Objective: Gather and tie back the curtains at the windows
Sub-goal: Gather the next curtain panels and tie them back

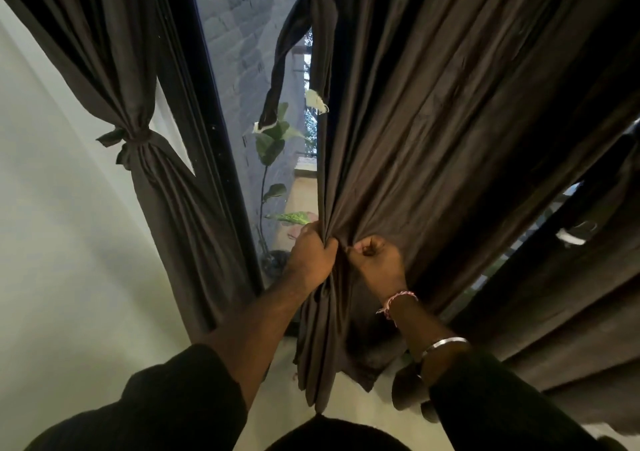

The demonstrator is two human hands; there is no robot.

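At the window, both hands bunch soft pleated brown curtain (433, 139).

Tied curtain (152, 145) left of loose curtain (450, 121)

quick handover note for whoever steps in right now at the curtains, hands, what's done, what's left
Left hand: grips the gathered edge of the middle curtain.
Right hand: curled into the same curtain's folds, right beside the left hand.
Done: the left curtain is bunched and knotted with its tie.
Left: finish gathering the middle curtain, then wrap it with the loose tie strip hanging by its upper edge. A further curtain on the right hangs loose.
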